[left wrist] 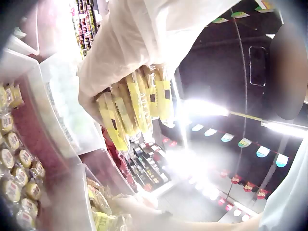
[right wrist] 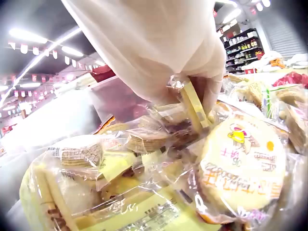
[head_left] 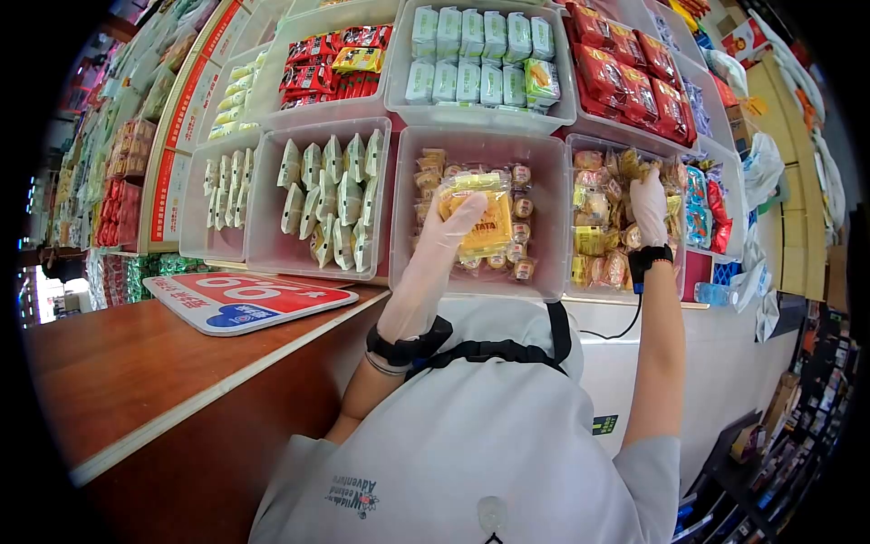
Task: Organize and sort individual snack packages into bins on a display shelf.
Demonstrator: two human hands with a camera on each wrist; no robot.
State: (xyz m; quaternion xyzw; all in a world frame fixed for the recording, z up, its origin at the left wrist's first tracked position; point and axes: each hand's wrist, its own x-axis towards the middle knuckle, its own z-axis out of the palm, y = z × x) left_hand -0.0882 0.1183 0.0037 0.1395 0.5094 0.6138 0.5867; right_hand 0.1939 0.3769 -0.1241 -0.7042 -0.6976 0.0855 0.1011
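Up against the sloping snack display (head_left: 390, 113), the person leans over two clear tubs set side by side. Over the middle bin (head_left: 405, 227), part full of small round cakes (head_left: 521, 240), the gloved left hand (head_left: 442, 249) grips a fanned stack of yellow packets (head_left: 485, 222), held just above the contents. The gloved right hand (head_left: 649, 204) is down in the right bin (head_left: 589, 288), its fingers (right wrist: 207, 89) pinching a thin packet (right wrist: 195, 108) in a loose, glossy heap of crackers (head_left: 598, 227). To my eye the stack is the weak spot: so many slim wrappers in one gloved grip could slide apart and drop. Tugging at the heap could also tip neighbouring packs over the low front wall, or crack them.
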